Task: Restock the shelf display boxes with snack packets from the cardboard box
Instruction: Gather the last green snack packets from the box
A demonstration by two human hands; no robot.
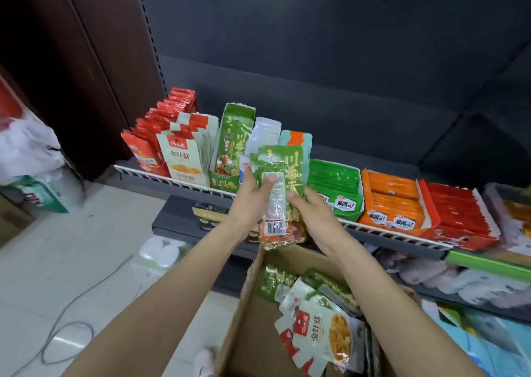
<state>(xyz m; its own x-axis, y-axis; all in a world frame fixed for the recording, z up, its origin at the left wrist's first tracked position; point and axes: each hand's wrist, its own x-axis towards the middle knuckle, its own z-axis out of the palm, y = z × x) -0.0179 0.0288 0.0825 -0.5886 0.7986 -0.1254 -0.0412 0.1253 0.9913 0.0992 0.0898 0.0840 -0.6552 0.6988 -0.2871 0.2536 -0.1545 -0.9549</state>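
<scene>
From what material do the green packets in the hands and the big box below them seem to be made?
Green packets: apparently glossy plastic or foil film; they crinkle and glint, and a barcode sits on the silvery back. Both the left hand and the right hand grip them. Cardboard box: matte brown cardboard, with plain, dull walls.

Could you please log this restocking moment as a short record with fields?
held item: stack of green foil snack packets, barcode side toward the camera
left hand: grips the stack's left edge
right hand: grips the stack's right edge
position: above the open brown cardboard box, in front of the shelf
likely target: tall green display box, printed like the packets
box contents: green packets and white packets with red tabs
shelf front: white wire rail
</scene>
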